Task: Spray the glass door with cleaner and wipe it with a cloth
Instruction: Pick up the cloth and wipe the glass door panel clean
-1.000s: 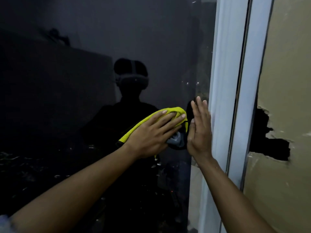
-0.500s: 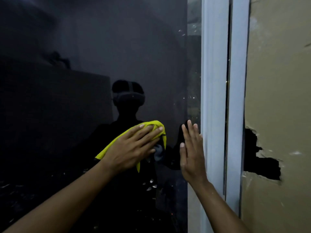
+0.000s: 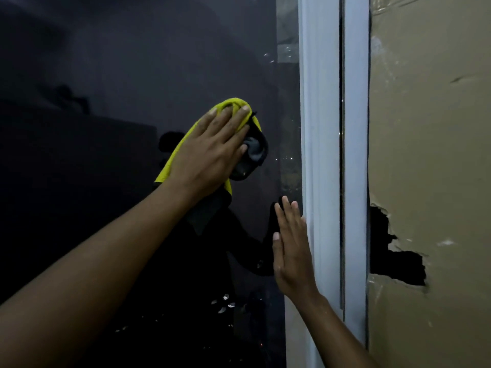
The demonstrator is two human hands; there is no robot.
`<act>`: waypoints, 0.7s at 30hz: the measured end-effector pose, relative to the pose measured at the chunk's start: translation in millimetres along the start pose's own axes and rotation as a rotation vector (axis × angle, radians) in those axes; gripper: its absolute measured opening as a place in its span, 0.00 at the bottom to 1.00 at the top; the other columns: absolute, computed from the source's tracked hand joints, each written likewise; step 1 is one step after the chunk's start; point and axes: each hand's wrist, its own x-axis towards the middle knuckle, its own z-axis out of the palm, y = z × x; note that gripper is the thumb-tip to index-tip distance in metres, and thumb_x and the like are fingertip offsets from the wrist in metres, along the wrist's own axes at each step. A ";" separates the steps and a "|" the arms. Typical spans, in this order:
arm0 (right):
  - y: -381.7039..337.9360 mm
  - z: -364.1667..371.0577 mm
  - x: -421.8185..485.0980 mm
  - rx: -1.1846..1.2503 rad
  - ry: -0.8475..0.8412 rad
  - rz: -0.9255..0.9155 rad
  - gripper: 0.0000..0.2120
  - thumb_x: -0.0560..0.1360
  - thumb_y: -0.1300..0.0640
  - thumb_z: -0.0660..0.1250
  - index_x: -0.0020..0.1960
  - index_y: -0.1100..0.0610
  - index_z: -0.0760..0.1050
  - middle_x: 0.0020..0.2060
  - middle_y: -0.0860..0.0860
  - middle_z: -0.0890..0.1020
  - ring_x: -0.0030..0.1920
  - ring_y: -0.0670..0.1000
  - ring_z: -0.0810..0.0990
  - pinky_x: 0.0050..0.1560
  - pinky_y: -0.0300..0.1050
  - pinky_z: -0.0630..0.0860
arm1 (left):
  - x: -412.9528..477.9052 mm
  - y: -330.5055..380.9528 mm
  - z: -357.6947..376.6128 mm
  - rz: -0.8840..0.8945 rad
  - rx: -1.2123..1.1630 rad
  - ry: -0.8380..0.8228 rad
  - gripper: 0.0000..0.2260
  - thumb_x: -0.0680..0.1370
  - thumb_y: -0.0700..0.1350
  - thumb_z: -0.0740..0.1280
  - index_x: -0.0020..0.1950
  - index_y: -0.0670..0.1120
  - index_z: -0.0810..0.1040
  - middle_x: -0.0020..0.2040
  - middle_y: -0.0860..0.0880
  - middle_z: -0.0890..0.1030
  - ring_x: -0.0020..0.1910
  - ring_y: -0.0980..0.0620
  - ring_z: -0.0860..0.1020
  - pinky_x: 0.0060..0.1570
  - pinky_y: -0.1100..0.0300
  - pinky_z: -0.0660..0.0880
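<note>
The dark glass door (image 3: 111,75) fills the left and middle of the head view and mirrors my silhouette. My left hand (image 3: 210,152) lies flat on a yellow cloth (image 3: 172,163), pressing it against the glass a little above mid-height. My right hand (image 3: 291,248) rests lower down with straight fingers, flat against the glass beside the white door frame (image 3: 318,155). It holds nothing. No spray bottle is in view.
To the right of the frame stands a second white upright (image 3: 356,155). Beyond it is a tan wall (image 3: 430,115) with a ragged dark hole (image 3: 393,258) at about the height of my right hand.
My left hand has slid the cloth up the glass and back toward the frame after a move left. My right hand stays against the glass by the frame.
</note>
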 end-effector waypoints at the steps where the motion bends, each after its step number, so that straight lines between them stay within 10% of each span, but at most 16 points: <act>1: 0.4 0.0 -0.5 0.016 0.011 0.004 0.26 0.85 0.63 0.54 0.83 0.56 0.58 0.84 0.46 0.55 0.84 0.51 0.48 0.84 0.56 0.46 | -3.4 7.8 1.7 0.020 -0.007 -0.020 0.21 0.88 0.50 0.52 0.77 0.43 0.71 0.82 0.45 0.63 0.79 0.42 0.66 0.79 0.46 0.60; 21: -6.2 13.6 -21.5 -0.006 0.039 0.007 0.24 0.86 0.64 0.53 0.82 0.61 0.59 0.83 0.55 0.57 0.85 0.55 0.48 0.83 0.62 0.45 | -183.4 108.1 9.7 0.510 -0.098 -0.342 0.27 0.85 0.50 0.55 0.83 0.45 0.55 0.83 0.46 0.50 0.82 0.44 0.58 0.81 0.44 0.47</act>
